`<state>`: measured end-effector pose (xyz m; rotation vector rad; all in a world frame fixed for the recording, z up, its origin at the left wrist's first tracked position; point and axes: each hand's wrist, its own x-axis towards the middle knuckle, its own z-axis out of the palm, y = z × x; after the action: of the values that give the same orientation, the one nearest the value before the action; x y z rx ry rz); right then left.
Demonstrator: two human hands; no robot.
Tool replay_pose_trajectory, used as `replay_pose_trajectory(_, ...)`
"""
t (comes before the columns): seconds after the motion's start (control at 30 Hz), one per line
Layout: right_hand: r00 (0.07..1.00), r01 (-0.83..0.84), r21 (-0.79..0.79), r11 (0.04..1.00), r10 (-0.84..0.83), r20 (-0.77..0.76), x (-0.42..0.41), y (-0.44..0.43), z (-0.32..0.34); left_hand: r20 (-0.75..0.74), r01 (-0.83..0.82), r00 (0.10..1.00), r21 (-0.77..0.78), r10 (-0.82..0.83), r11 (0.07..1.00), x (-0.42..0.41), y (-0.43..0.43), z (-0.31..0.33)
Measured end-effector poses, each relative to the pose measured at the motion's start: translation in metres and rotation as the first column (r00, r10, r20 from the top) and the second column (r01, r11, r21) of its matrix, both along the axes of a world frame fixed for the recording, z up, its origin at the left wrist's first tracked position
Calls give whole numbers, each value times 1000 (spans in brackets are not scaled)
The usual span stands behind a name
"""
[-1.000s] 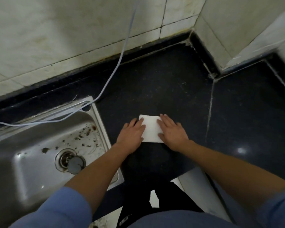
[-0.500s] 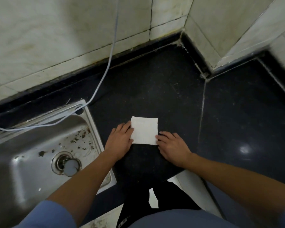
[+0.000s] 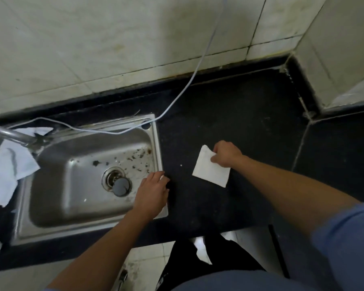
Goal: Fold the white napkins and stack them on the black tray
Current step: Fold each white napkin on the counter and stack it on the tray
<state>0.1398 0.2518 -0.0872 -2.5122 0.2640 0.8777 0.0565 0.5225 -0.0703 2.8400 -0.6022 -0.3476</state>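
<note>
A folded white napkin [image 3: 210, 170] is lifted off the black counter [image 3: 229, 114], tilted, with my right hand [image 3: 226, 153] pinching its upper right edge. My left hand [image 3: 152, 193] is off the napkin, fingers relaxed, resting over the sink's right rim near the counter's front. Several loose white napkins [image 3: 6, 169] lie at the far left beside the sink. No black tray shows in this view.
A steel sink [image 3: 51, 208] with debris and a drain plug [image 3: 120, 186] fills the left. A metal tap [image 3: 11, 135] reaches over its left end. A thin white cable [image 3: 193, 74] hangs from the wall across the sink's back rim. Tiled walls form a corner at right.
My right hand has picked the folded napkin up from the counter. My left hand let go and moved left to the sink rim. The view swung left, revealing the tap and loose napkins.
</note>
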Motion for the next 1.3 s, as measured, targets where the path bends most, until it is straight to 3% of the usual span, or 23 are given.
replay_pose_trajectory(0.1, 998, 46, 56, 997, -48, 28, -16, 1, 15, 12, 21, 1000, -14, -21, 1000, 4, 5, 5)
replay_pose_trajectory(0.23, 977, 77, 65, 995, -88, 197, -52, 2, 38, 4, 97, 995, -25, -97, 995, 21, 8, 14)
replay_pose_trajectory(0.43, 890, 175, -144, 974, -94, 446, -143, 8, 76, 46, 384, 923, -38, -382, 923, 35, -4, 32)
replay_pose_trajectory(0.6, 856, 325, -247, 913, -173, 488, -246, 7, 107, 75, 597, 802, -42, -593, 801, 18, -45, 53)
replay_pose_trajectory(0.77, 784, 538, -316, 781, -327, 527, -367, 7, 132, 137, 808, 589, -80, -796, 584, -41, -117, 77)
replay_pose_trajectory(0.97, 634, 767, -360, 531, -545, 548, -538, 25, 152, 200, 971, 239, -46, -950, 235, -180, -199, 101)
replay_pose_trajectory(1.13, 475, 873, -402, 275, -667, 575, -706, 58, 159, 244, 998, -51, -13, -968, -56, -340, -247, 117)
replay_pose_trajectory(1.3, 328, 906, -417, 73, -743, 584, -873, 108, 165, 251, 966, -239, -37, -938, -256, -520, -256, 119)
